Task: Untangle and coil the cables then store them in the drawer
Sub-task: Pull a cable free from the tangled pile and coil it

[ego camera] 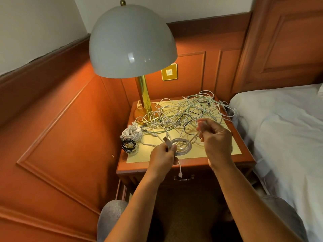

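A tangle of white, green and black cables (188, 112) covers the back half of the nightstand top (218, 151). My left hand (163, 157) grips a partly wound white coil (183, 145), with a plug end sticking up and another plug (180, 174) dangling below. My right hand (216, 137) pinches the free strand of that white cable above the tabletop. A finished white coil (132, 133) and a black coil (129, 144) lie at the left edge. The drawer handle (183, 178) shows under the top; the drawer looks closed.
A brass lamp (143, 95) with a grey dome shade stands at the back left of the nightstand. A bed with white sheets (283, 133) is on the right, wood panelling on the left. My knees (111, 217) are below.
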A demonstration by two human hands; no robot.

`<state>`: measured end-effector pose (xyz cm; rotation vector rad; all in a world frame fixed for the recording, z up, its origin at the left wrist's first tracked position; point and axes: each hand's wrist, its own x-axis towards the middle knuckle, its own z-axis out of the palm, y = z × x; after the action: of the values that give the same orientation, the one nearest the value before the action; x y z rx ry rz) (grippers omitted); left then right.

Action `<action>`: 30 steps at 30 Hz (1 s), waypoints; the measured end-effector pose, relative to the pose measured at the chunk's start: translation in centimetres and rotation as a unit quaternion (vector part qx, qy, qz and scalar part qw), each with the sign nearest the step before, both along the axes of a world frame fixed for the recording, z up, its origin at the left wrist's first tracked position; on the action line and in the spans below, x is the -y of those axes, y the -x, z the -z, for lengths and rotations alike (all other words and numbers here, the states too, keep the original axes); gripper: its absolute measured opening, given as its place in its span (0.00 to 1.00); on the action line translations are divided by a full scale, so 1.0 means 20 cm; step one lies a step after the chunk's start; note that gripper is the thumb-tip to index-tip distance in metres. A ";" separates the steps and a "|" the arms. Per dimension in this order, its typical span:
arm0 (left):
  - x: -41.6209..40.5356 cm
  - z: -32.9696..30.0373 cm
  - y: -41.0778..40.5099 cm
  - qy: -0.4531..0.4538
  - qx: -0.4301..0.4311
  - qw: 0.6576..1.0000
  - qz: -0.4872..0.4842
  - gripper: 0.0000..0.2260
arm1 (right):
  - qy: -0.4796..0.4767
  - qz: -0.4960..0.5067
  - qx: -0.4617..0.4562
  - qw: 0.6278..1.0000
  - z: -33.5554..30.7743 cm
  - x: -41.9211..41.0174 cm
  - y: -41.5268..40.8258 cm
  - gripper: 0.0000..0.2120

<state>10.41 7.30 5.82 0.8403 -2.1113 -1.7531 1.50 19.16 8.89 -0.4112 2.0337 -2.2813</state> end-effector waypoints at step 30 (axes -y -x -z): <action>-0.01 -0.03 0.02 0.139 0.026 0.988 0.065 0.09 | -0.049 -0.315 0.269 0.909 0.06 -0.07 0.14 0.16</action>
<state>10.09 7.54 6.36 0.6923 -2.4200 -1.4588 -1.31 20.60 7.75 -0.3182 1.4533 -1.6536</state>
